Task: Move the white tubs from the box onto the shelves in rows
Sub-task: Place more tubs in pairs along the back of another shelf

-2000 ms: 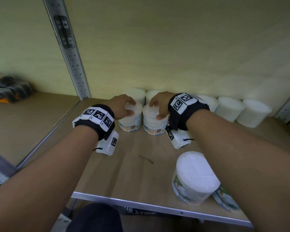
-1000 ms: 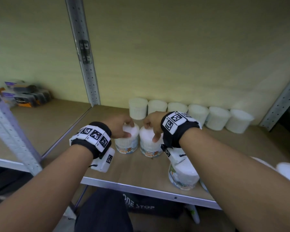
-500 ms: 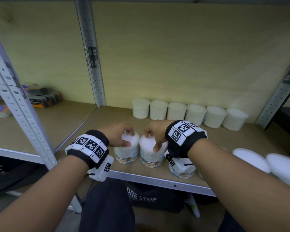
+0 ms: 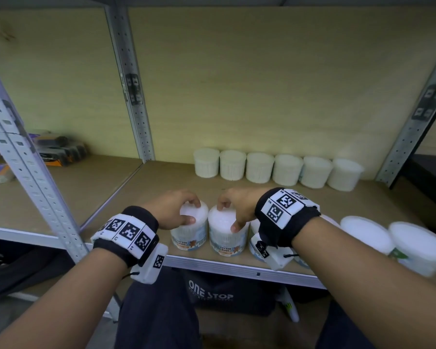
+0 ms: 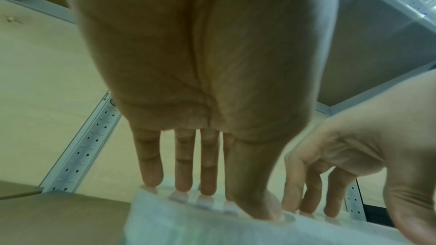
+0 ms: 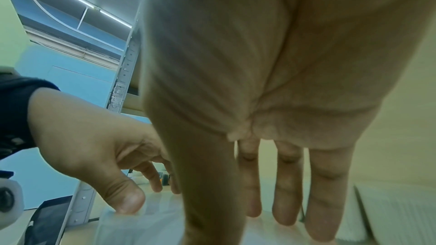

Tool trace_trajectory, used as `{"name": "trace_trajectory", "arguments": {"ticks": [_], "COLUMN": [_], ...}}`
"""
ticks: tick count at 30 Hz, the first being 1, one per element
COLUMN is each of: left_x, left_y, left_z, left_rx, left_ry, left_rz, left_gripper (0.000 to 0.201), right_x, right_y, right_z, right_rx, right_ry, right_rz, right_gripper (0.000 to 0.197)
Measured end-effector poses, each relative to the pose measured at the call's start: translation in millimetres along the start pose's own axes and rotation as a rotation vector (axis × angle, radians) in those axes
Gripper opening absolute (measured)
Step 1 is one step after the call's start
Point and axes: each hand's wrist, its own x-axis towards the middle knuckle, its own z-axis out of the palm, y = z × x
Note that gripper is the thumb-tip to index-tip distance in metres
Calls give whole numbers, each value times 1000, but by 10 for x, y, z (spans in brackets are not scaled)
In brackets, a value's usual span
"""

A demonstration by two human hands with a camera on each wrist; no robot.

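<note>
Two white tubs with "COTTON BUDS" labels stand side by side near the front edge of the wooden shelf (image 4: 161,182). My left hand (image 4: 193,211) grips the left tub (image 4: 189,235) from above by its lid, thumb in front and fingers behind. In the same way my right hand (image 4: 228,215) grips the right tub (image 4: 224,240). The left wrist view has my fingertips (image 5: 184,183) on the lid rim of the left tub (image 5: 188,226). A row of several white tubs (image 4: 277,170) lines the back wall.
More white tubs stand at the front right (image 4: 365,233) (image 4: 418,248), and one sits partly hidden behind my right wrist (image 4: 254,245). A steel upright (image 4: 30,172) rises at the front left. Dark packs (image 4: 58,149) lie in the left bay. A black bag (image 4: 212,295) sits below the shelf.
Both hands have drawn their tubs from just in front of the back row toward the shelf's front edge. The head camera has pulled back, so more of the shelf shows.
</note>
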Motion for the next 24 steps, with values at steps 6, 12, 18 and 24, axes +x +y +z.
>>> {"name": "trace_trajectory", "arguments": {"ticks": [6,12,18,24], "left_x": [63,291,595,1016], "left_y": [74,317,683,1140], "left_z": [-79,-92,-144,-189], "left_rx": [-5,-52,-126,-143], "left_ry": [-40,-4,27,45], "left_rz": [-5,25,41,110], "left_gripper": [38,37,43,45], "right_x": [-75,-131,-206,-354], "right_y": [87,345,863,1602], "right_z": [-4,-1,-59,-164], "right_rx": [109,205,289,278], "right_ry": [44,125,193,285], "right_rz": [-38,7,94,244], "right_gripper": [57,48,45,39]}}
